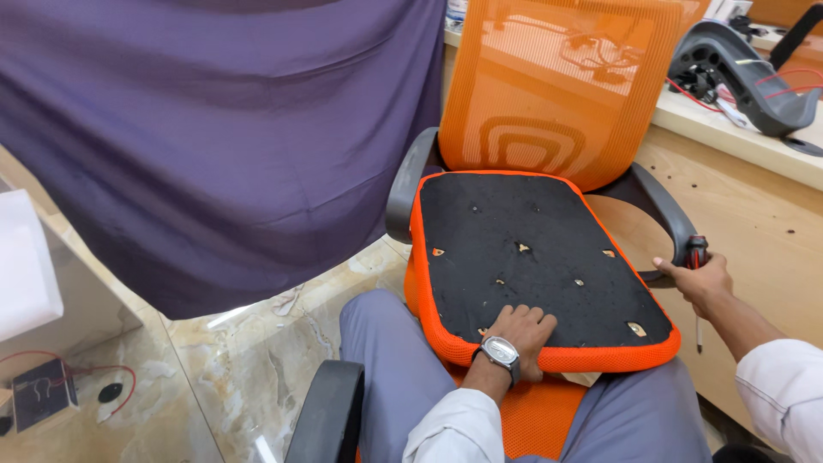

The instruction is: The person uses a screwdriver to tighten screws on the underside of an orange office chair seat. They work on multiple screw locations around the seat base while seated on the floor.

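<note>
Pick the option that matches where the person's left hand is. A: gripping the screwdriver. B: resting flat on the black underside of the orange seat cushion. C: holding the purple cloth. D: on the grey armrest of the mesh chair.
B: the left hand, with a wristwatch, lies palm down on the black underside of the seat cushion, while the right hand holds the screwdriver.

Seat underside [531,257] open above — armrests [407,184] flank, purple cloth [214,129] blocks left.
</note>
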